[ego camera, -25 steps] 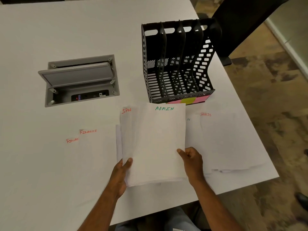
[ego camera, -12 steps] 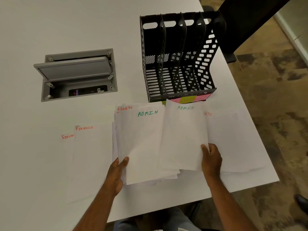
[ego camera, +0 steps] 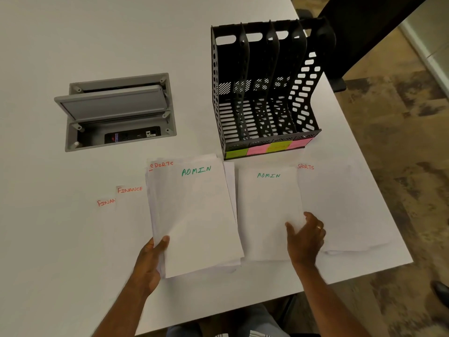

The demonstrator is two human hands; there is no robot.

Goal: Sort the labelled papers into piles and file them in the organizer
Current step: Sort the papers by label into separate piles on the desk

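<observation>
- Head view: the left hand (ego camera: 150, 261) grips the unsorted stack (ego camera: 196, 220) at its lower left corner, thumb on top and fingers hidden beneath. That grip fans the sheets, so the top ADMIN heading and a SPORTS heading behind it can be read.
- The right hand (ego camera: 306, 237) lies over the lower right edge of the ADMIN sheet (ego camera: 267, 215), fingers loosely spread and pinching nothing that I can see; it looks to be letting the sheet go.
- That sheet lies flat at 3 o'clock of the stack, just beside it, probably to start or feed an ADMIN pile.
- The SPORTS pile (ego camera: 340, 207) sits at 3 o'clock of the ADMIN sheet, partly under it; the FINANCE sheets (ego camera: 128, 203) lie at 9 o'clock of the stack. Keeping headings apart makes each pile liftable whole.
- The organizer (ego camera: 264, 93) stands at 12 o'clock of the piles, its slots holding no paper, with coloured notes (ego camera: 267, 149) along its front, likely slot labels.
- Filing is not begun, I judge.
</observation>
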